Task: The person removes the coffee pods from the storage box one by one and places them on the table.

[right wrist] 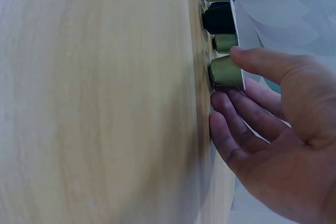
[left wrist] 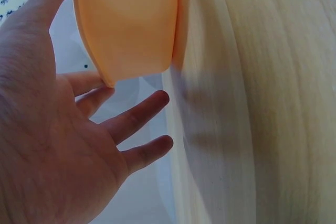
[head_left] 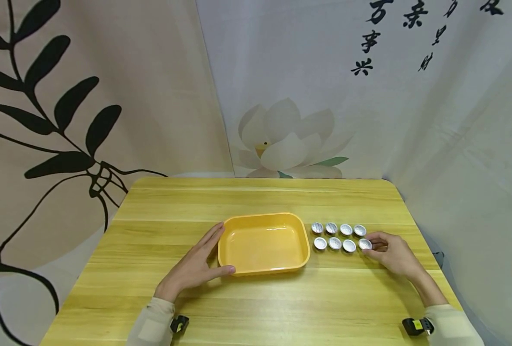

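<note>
A shallow yellow plastic tray [head_left: 264,242] rests on the wooden table. My left hand [head_left: 201,259] spans its left end with fairly straight fingers, the thumb on the near rim and the fingertips by the far left corner. In the left wrist view, two fingers touch the tray [left wrist: 128,30] while the other two stand free of it. Right of the tray, several coffee capsules stand in two rows, pale lids up. My right hand [head_left: 390,252] pinches the rightmost coffee capsule [head_left: 365,244] of the near row. The right wrist view shows its green side [right wrist: 227,72].
The other capsules, such as one in the far row [head_left: 331,228], stand close together between the tray and my right hand. Green and dark bodies show, including a dark capsule [right wrist: 219,19]. The wooden table [head_left: 281,307] ends at a printed curtain [head_left: 299,86] behind.
</note>
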{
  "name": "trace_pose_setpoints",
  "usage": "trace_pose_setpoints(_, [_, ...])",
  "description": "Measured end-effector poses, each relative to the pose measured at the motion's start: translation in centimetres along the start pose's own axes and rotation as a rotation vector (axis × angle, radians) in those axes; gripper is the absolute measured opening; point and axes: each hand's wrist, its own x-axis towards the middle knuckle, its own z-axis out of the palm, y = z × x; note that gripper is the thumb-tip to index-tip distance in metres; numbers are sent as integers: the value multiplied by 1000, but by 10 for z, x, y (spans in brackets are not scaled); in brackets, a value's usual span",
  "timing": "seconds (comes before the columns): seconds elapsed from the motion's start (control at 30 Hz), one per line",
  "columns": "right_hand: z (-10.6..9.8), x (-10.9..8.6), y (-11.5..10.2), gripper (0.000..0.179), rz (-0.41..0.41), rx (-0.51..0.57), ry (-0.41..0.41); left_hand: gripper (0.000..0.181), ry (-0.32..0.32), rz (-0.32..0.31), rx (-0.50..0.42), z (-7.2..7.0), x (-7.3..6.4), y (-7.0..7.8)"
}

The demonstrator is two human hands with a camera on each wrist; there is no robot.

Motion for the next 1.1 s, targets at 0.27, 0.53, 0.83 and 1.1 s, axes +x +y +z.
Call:
trace_pose_setpoints(0.27, [-1, 0, 0, 41, 2, 26, -5, 123, 1, 3, -1, -1, 0, 2])
trace_pose_setpoints(0.53, [-7, -1, -1, 49, 0, 41, -27, 122, 1, 6, -1, -1, 1, 2])
trace_pose_setpoints(0.83, [-12, -5, -3, 53, 7, -28, -4, 122, -4, 12, -4, -1, 1, 2])
trace_pose_setpoints(1.1, [-12, -3, -2, 52, -25, -65, 134, 118, 11, 46, -10, -1, 0, 1])
